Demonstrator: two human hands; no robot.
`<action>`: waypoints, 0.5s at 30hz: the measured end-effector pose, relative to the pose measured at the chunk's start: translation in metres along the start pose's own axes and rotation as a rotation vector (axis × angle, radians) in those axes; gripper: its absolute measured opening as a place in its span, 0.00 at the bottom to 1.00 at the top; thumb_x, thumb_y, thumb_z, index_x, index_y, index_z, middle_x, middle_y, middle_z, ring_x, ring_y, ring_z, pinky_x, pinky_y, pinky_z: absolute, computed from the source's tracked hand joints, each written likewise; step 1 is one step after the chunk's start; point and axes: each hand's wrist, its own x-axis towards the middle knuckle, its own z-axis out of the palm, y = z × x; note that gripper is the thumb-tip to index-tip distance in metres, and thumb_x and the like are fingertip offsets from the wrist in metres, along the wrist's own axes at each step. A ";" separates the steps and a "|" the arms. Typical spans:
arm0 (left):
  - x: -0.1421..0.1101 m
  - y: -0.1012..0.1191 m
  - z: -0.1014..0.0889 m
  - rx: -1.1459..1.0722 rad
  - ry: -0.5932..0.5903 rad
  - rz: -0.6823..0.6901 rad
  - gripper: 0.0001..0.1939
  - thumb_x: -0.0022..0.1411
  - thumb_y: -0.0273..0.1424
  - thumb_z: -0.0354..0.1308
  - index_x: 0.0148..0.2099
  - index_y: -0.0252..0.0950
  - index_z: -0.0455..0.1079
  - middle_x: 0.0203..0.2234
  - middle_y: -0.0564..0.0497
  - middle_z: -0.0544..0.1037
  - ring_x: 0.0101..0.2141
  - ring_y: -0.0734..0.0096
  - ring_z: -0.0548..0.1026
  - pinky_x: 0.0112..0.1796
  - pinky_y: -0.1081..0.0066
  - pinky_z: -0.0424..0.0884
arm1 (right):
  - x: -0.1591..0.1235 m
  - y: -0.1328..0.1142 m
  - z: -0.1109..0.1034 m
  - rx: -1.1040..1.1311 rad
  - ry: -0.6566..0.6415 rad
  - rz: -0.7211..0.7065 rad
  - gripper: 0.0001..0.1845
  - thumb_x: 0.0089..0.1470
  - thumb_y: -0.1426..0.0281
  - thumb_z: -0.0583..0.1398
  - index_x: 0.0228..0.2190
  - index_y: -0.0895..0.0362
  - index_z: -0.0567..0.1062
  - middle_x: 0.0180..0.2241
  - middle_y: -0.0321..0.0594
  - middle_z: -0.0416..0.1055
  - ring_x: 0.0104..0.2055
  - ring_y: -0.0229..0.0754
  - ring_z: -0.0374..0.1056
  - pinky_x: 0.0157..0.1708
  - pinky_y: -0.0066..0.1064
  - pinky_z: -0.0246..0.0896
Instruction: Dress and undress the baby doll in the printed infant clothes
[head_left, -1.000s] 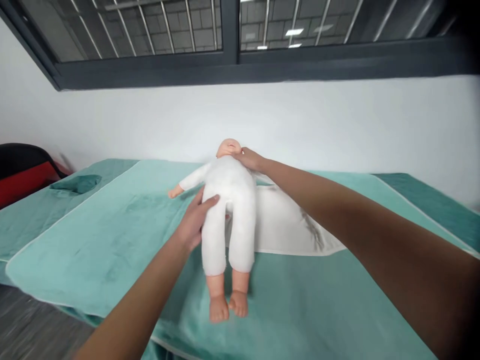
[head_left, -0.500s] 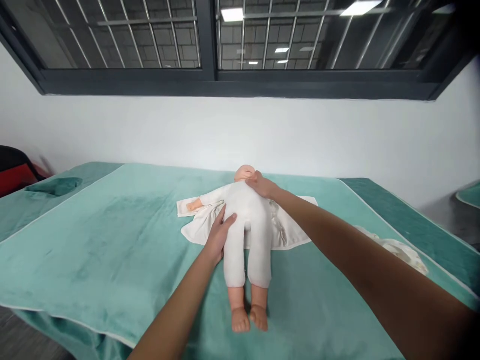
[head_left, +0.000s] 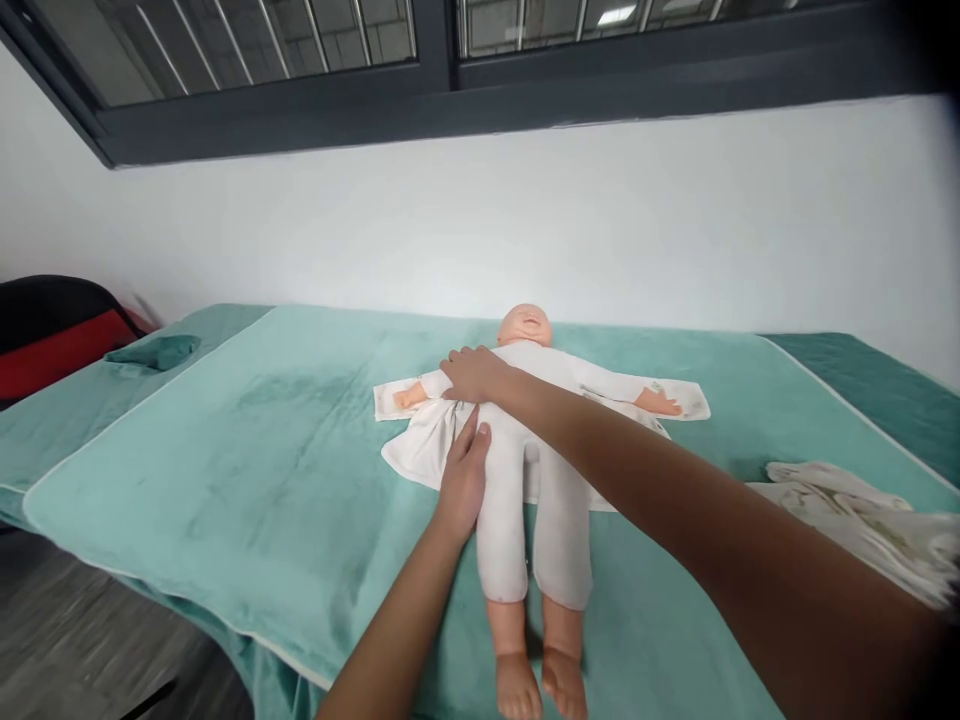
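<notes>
A baby doll [head_left: 536, 470] in a white bodysuit lies on its back on an opened white garment [head_left: 420, 450], arms spread, head toward the wall. My left hand [head_left: 465, 475] rests flat against the doll's hip, fingers stretched out. My right hand [head_left: 471, 375] reaches across the doll's chest to its shoulder, fingers curled down at the garment's edge; what they pinch, if anything, is hidden. Both lie on a teal blanket [head_left: 262, 470] covering the table.
A crumpled white cloth [head_left: 862, 515] lies at the right on the blanket. A folded dark green cloth [head_left: 154, 352] sits at the far left, next to a red and black object [head_left: 52, 335]. A white wall and a dark window frame stand behind the table.
The doll now lies with both arms spread on the garment. My right hand moved from the doll's neck across to its far shoulder. My left hand stayed at the hip.
</notes>
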 end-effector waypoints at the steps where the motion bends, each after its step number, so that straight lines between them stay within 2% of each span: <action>1: -0.001 -0.001 0.001 0.037 0.019 0.014 0.29 0.68 0.49 0.52 0.67 0.46 0.63 0.67 0.52 0.62 0.68 0.58 0.56 0.68 0.56 0.50 | 0.005 -0.001 0.003 0.000 -0.014 -0.002 0.20 0.61 0.56 0.58 0.47 0.57 0.72 0.51 0.52 0.72 0.52 0.58 0.67 0.48 0.46 0.62; 5: -0.005 -0.004 0.004 0.125 0.086 0.110 0.24 0.71 0.45 0.47 0.64 0.44 0.66 0.63 0.49 0.69 0.63 0.59 0.66 0.64 0.55 0.60 | 0.006 0.002 0.004 0.017 -0.009 0.006 0.21 0.63 0.53 0.55 0.46 0.56 0.72 0.47 0.50 0.74 0.49 0.55 0.69 0.45 0.43 0.62; 8: -0.002 -0.002 0.000 0.357 0.178 0.370 0.19 0.72 0.35 0.47 0.59 0.40 0.69 0.57 0.46 0.75 0.58 0.61 0.71 0.60 0.57 0.65 | -0.007 0.009 -0.004 0.040 0.052 0.034 0.23 0.65 0.51 0.50 0.49 0.55 0.71 0.48 0.49 0.73 0.47 0.52 0.69 0.42 0.41 0.62; 10: 0.010 -0.001 -0.007 0.600 0.239 0.562 0.19 0.68 0.28 0.48 0.58 0.38 0.70 0.56 0.45 0.75 0.58 0.60 0.69 0.61 0.56 0.63 | -0.016 0.015 -0.008 0.057 0.100 0.062 0.26 0.66 0.50 0.48 0.51 0.54 0.70 0.49 0.49 0.72 0.47 0.52 0.69 0.42 0.40 0.61; 11: 0.020 -0.001 -0.011 0.713 0.258 0.609 0.20 0.66 0.26 0.49 0.57 0.37 0.70 0.56 0.44 0.74 0.59 0.58 0.68 0.62 0.55 0.62 | -0.020 0.018 -0.009 0.064 0.123 0.076 0.26 0.66 0.50 0.47 0.52 0.54 0.69 0.48 0.49 0.72 0.47 0.53 0.69 0.41 0.40 0.61; 13: 0.043 -0.002 -0.020 0.847 0.287 0.568 0.20 0.64 0.26 0.51 0.56 0.34 0.71 0.55 0.40 0.73 0.59 0.52 0.67 0.60 0.53 0.62 | -0.026 0.023 -0.009 0.063 0.155 0.096 0.26 0.66 0.50 0.46 0.53 0.53 0.69 0.47 0.49 0.72 0.47 0.54 0.69 0.41 0.40 0.59; 15: 0.066 -0.005 -0.029 0.817 0.312 0.425 0.19 0.60 0.30 0.58 0.54 0.33 0.73 0.53 0.37 0.74 0.57 0.47 0.67 0.59 0.50 0.62 | -0.031 0.027 -0.007 0.046 0.164 0.093 0.26 0.67 0.51 0.47 0.54 0.52 0.69 0.46 0.49 0.73 0.47 0.55 0.69 0.41 0.41 0.58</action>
